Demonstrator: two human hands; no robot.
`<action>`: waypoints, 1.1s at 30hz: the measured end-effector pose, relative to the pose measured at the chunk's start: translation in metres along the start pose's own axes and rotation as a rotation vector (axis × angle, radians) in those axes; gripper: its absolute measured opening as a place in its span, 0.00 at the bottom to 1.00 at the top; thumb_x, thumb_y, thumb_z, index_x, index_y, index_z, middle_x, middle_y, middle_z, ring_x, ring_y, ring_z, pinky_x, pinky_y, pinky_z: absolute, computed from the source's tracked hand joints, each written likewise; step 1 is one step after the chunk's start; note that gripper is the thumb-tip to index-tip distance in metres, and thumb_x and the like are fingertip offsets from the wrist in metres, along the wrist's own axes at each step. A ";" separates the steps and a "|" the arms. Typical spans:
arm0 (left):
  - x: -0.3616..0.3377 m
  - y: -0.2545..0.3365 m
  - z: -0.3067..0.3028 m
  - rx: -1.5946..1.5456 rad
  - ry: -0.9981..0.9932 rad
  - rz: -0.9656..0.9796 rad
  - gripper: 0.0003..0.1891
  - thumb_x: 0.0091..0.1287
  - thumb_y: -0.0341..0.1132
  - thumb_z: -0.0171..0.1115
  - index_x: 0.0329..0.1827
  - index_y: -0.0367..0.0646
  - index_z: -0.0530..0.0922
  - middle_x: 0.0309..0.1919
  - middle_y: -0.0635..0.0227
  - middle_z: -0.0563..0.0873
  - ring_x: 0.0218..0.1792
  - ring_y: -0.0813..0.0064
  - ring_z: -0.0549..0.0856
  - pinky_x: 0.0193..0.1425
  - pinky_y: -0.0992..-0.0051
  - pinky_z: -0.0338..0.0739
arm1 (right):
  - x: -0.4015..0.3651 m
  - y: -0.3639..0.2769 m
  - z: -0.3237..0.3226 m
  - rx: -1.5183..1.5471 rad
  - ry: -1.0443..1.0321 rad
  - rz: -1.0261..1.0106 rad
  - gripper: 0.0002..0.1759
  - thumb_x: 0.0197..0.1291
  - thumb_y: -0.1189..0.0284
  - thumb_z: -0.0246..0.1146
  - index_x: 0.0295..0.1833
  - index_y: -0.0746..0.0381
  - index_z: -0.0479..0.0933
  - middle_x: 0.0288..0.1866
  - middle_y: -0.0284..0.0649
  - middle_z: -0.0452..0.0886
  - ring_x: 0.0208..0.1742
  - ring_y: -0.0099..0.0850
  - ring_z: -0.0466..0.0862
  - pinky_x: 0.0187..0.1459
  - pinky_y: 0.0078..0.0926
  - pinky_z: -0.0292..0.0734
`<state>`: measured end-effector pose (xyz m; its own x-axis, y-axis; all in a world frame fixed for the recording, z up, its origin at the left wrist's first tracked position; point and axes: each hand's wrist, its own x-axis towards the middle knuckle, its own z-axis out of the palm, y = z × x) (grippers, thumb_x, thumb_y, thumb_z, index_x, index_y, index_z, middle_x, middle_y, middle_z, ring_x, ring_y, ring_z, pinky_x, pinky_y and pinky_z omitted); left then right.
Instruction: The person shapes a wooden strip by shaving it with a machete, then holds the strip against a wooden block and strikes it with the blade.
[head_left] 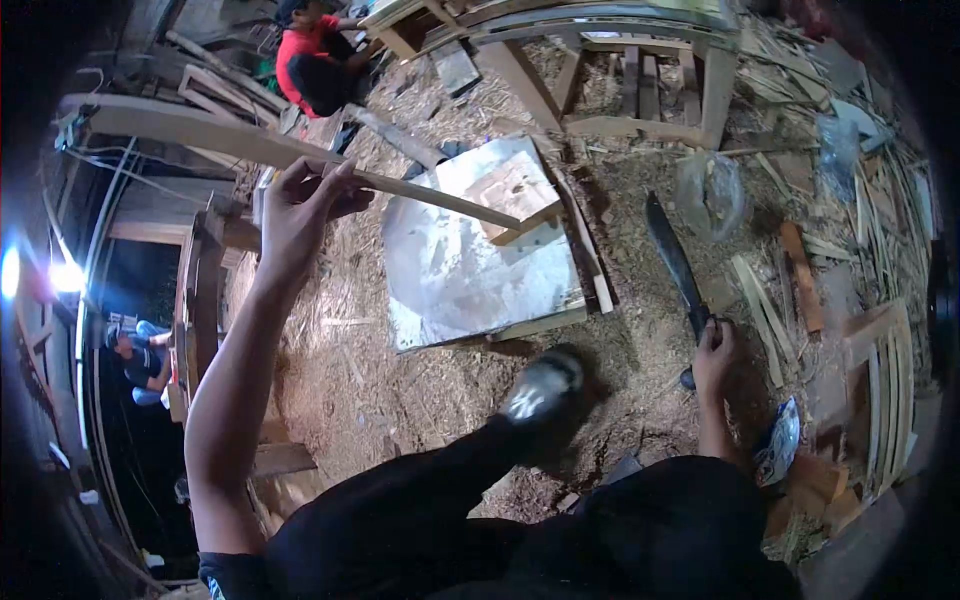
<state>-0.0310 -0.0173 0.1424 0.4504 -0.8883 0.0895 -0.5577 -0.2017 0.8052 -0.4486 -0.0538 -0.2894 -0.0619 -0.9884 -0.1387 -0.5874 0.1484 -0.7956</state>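
My left hand point(300, 205) pinches a long wooden strip point(430, 194) between thumb and fingers. The strip slants down to the right, and its far tip meets a small wooden block point(545, 207). That block lies on a worn grey-white board point(440, 275) on the ground. Low on the right, my right hand point(714, 355) is closed around the handle of a machete point(672, 255). Its dark blade points away from me, over the wood shavings. My shoe point(543, 388) stands just in front of the board.
Shavings point(330, 380) cover the ground. A wooden frame point(640, 125) stands at the back. Clear plastic point(712, 195) and several offcuts point(765, 315) lie to the right. A person in red point(305, 60) crouches at the back left; another person point(145, 360) is at far left.
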 end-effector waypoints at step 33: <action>-0.004 -0.100 -0.019 -0.178 0.286 0.193 0.08 0.73 0.30 0.62 0.45 0.35 0.73 0.30 0.64 0.85 0.34 0.78 0.87 0.40 0.69 0.90 | 0.022 -0.272 0.081 0.375 -0.387 -0.687 0.20 0.62 0.67 0.68 0.57 0.65 0.82 0.62 0.43 0.77 0.65 0.39 0.73 0.68 0.35 0.65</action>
<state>0.0361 0.0139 0.0723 0.5397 -0.7467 0.3888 -0.5328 0.0547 0.8445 -0.2249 -0.1131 -0.1234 0.5272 -0.7926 0.3065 -0.0855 -0.4083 -0.9088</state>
